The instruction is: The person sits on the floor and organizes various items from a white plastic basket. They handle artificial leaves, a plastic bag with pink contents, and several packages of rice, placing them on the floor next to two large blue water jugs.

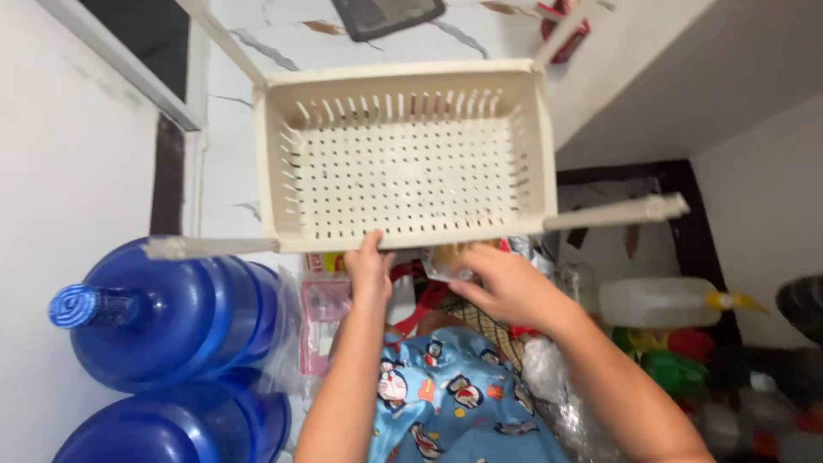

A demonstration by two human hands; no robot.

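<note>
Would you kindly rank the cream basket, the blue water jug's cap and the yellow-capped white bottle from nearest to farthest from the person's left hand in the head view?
1. Cream basket: the left hand grips its near rim, right above it.
2. Blue water jug's cap: far off to the left.
3. Yellow-capped white bottle: to the right, beyond the right hand.

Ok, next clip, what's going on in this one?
A person looks down at a cream perforated plastic basket tray with four corner posts. The left hand grips its near rim from below. The right hand is just under the same rim, fingers by a small clear packet; whether it holds the packet is unclear. The tray is empty. Two big blue water jugs stand to the left, and a white bottle with a yellow spout lies among clutter on the right.
</note>
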